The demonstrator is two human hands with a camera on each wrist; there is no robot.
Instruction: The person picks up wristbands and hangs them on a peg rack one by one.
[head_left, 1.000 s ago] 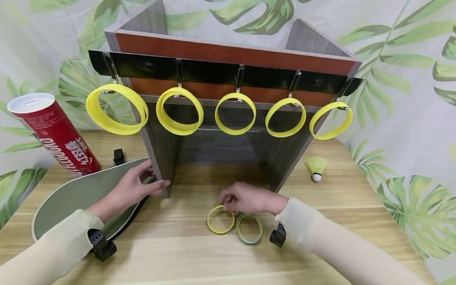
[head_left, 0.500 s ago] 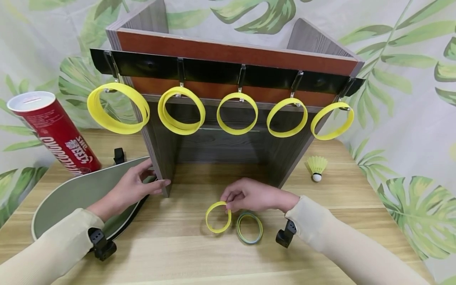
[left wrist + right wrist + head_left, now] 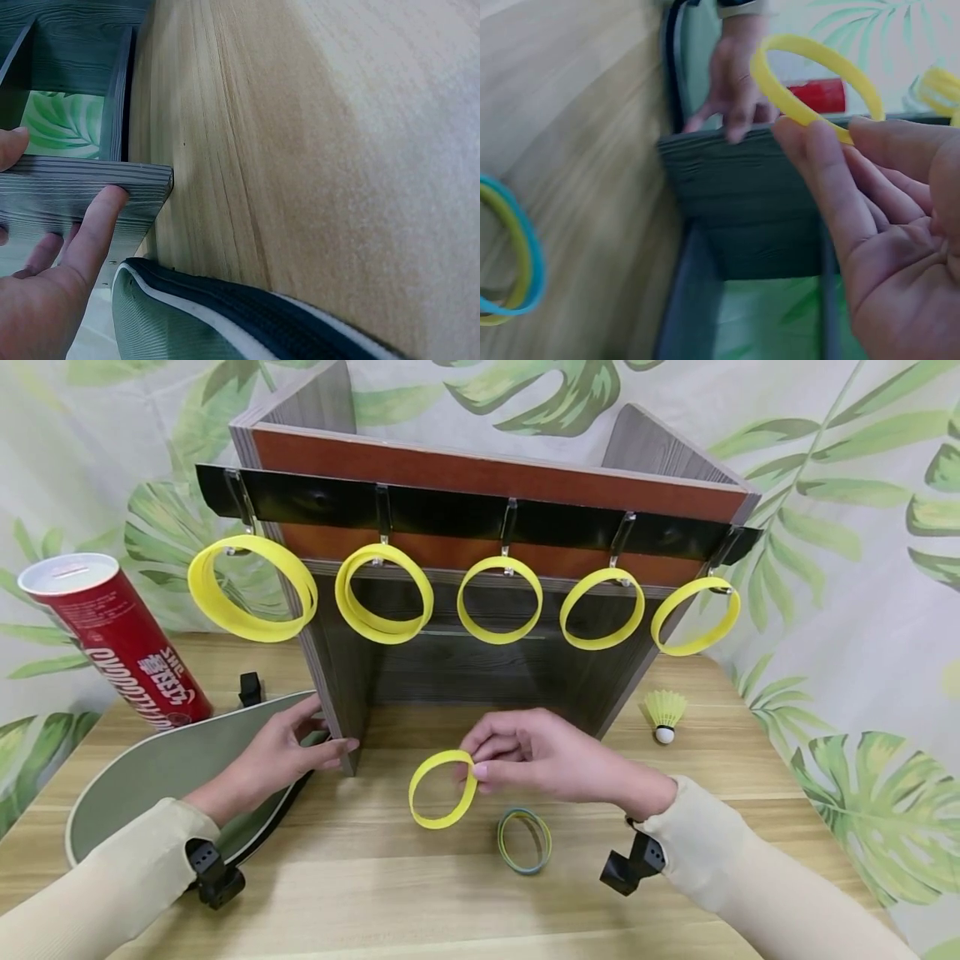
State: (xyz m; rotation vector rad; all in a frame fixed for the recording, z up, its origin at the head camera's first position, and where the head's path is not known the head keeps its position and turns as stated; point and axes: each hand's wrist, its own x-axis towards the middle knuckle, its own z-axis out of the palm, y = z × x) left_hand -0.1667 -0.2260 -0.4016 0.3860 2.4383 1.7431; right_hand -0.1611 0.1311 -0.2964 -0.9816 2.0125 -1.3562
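My right hand (image 3: 551, 756) pinches a yellow wristband (image 3: 415, 789) by its edge, between thumb and fingers, above the table. In the right wrist view that wristband (image 3: 810, 49) stands up from the fingertips. My left hand (image 3: 281, 756) grips the front edge of the left side panel (image 3: 337, 718) of a grey wooden stand. Up close in the left wrist view, a finger lies against the panel (image 3: 142, 176). Blue and yellow wristbands (image 3: 501, 839) lie together on the table below my right hand. Several yellow bands (image 3: 459, 602) hang from hooks along the stand's front.
A black hook strip (image 3: 442, 506) crosses the stand. A grey-green racket cover (image 3: 157, 777) lies under my left arm, with a red can (image 3: 135, 652) behind it. At the right sits a yellow shuttlecock (image 3: 664, 714) on the wooden table (image 3: 420, 910).
My right hand has lifted the yellow wristband off the table, raising it up and slightly left, away from the blue and yellow bands. My left hand stays on the panel.
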